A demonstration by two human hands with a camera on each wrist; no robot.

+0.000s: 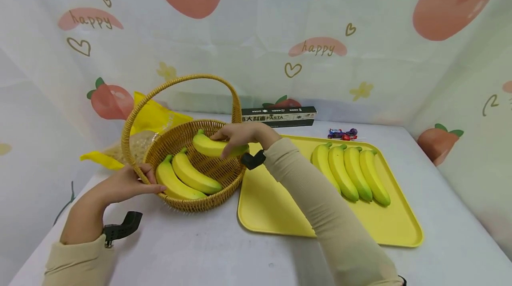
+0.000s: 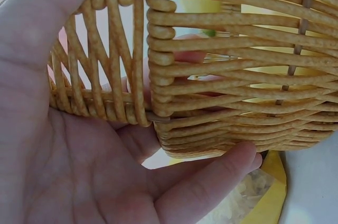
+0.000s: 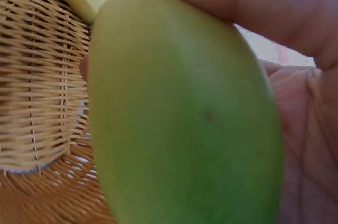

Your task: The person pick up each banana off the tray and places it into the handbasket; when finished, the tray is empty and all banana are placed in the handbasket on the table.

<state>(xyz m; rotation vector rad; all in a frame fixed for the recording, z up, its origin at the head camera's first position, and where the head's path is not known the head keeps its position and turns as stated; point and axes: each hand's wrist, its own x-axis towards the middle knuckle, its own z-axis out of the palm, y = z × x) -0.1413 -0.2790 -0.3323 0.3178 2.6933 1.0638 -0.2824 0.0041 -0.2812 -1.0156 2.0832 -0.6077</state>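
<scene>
A wicker basket (image 1: pixel 196 204) with a tall arched handle (image 1: pixel 179 80) stands left of the middle. My left hand (image 1: pixel 122 184) grips it where the handle meets the rim; the left wrist view shows the palm and fingers around the woven handle base (image 2: pixel 105 71). Over the basket's right side, my right hand (image 1: pixel 249 135) holds a banana (image 1: pixel 209 146) between thumb and fingers. Its greenish end (image 3: pixel 185 118) fills the right wrist view. Two more bananas, one at the left (image 1: pixel 176 183) and one beside it (image 1: pixel 194 175), lie inside the basket.
Right of the basket is a yellow tray (image 1: pixel 272 208) with several bananas (image 1: pixel 345 172) in a row, partly behind my right sleeve. Behind stand a pasta box (image 1: pixel 280 117) and wrapped candies (image 1: pixel 343 134). A yellow bag (image 1: pixel 154 114) sits behind the basket's left side.
</scene>
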